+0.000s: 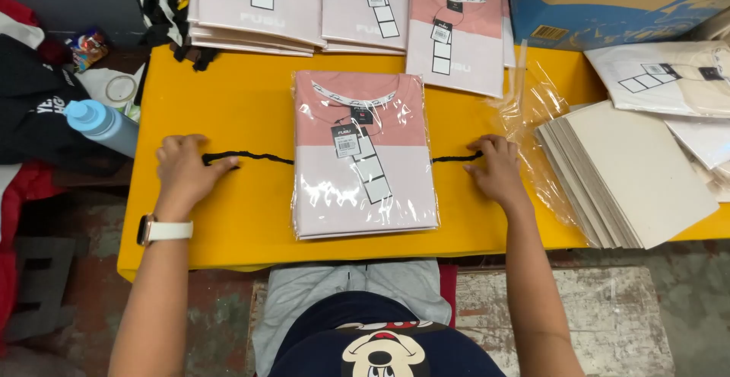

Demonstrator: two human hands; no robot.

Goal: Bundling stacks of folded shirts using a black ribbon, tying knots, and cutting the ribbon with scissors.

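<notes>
A stack of bagged pink shirts (365, 156) sits mid-tabletop (243, 111) on a black string (247, 156). The left hand (182, 171), at nine o'clock, and the right hand (494, 168), at three, each pinch a string end in their grip. Cardboard sheets (631, 171) and loose plastic bags (540, 111) crowd the right; more shirt piles (342, 8) lie at twelve, and a blue bottle (103, 126) stands left of the tabletop.

garment packing workshop | bagged shirt stacks (258, 4) | cardboard inserts (631, 171) | carton (608, 4)
</notes>
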